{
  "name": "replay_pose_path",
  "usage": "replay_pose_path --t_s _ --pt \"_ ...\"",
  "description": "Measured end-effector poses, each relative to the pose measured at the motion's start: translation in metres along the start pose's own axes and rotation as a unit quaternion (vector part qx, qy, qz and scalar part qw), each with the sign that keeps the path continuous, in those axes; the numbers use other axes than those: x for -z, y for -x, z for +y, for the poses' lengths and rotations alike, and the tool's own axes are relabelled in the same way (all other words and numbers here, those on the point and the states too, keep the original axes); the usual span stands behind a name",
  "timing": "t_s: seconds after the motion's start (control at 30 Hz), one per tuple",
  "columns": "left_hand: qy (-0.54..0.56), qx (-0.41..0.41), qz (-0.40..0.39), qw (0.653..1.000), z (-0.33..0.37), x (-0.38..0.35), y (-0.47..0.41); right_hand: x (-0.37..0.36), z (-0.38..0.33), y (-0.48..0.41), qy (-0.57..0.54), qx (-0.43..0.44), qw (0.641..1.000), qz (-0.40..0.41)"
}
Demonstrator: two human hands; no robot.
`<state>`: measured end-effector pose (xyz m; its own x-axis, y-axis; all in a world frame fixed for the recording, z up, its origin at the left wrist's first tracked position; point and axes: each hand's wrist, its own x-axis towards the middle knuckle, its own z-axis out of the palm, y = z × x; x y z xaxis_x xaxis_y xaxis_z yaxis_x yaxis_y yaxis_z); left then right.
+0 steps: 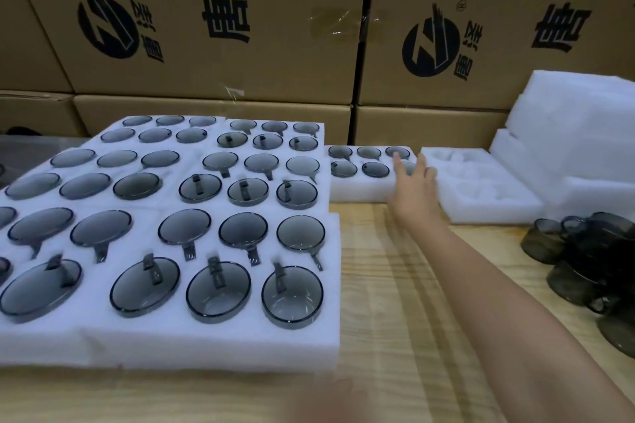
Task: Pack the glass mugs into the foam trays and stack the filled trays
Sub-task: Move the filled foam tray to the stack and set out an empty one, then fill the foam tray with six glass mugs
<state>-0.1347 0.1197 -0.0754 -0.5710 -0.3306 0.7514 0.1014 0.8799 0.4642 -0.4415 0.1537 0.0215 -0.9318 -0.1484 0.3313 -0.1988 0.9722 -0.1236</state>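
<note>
Right hand: fingers spread, gripping nothing, over the right end of the white six-pocket foam tray at the far side of the wooden surface. Contact is unclear. The tray's long axis runs left-right, so its bulk lies left of the hand. Five smoky grey glass mugs show in it; the sixth pocket is hidden under the hand.

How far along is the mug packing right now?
Done: the filled trays lie side by side at left, every visible slot holding a mug. In hand: the right hand, fingers straight, reaches over the small tray, where five mugs show; the hand covers the rest. Left: the empty tray beside it and the loose mugs piled at right.
</note>
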Motion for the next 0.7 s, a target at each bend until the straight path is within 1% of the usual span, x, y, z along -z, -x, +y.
replay_pose_path --t_s 0.03,0.07,0.1,0.17,0.23,0.27,0.3,0.43,0.6,0.7 --pt "-0.002 0.008 -0.003 1.0 0.001 -0.001 0.001 0.004 0.008 0.001 0.02 -0.023 0.999 0.026" --pt "-0.013 0.015 0.015 1.0 -0.003 -0.003 0.004 0.007 0.02 0.001 0.038 -0.056 0.996 0.051" --pt "-0.013 0.024 0.018 0.999 -0.004 -0.003 0.005 0.011 0.034 0.003 0.065 -0.082 0.993 0.049" --pt "-0.005 0.038 -0.003 0.999 0.0 0.001 0.007 0.015 0.059 0.01 0.121 -0.118 0.986 0.005" --pt "-0.026 0.033 -0.034 0.999 0.002 0.008 0.006 0.015 0.072 0.02 0.173 -0.109 0.978 -0.05" --pt "-0.031 0.032 -0.057 0.997 0.003 0.012 0.005 0.014 0.077 0.023 0.181 -0.101 0.977 -0.058" --pt "-0.032 0.035 -0.074 0.996 0.004 0.018 0.002 0.016 0.079 0.024 0.17 -0.1 0.978 -0.063" --pt "-0.055 0.047 -0.121 0.99 0.014 0.036 -0.007 0.034 0.075 0.027 0.035 -0.137 0.988 -0.059" --pt "-0.052 0.093 -0.184 0.977 0.025 0.051 -0.011 0.071 0.07 0.052 -0.08 -0.125 0.989 0.005" --pt "-0.049 0.115 -0.218 0.968 0.029 0.06 -0.01 0.097 0.072 0.089 -0.204 -0.102 0.972 0.058"
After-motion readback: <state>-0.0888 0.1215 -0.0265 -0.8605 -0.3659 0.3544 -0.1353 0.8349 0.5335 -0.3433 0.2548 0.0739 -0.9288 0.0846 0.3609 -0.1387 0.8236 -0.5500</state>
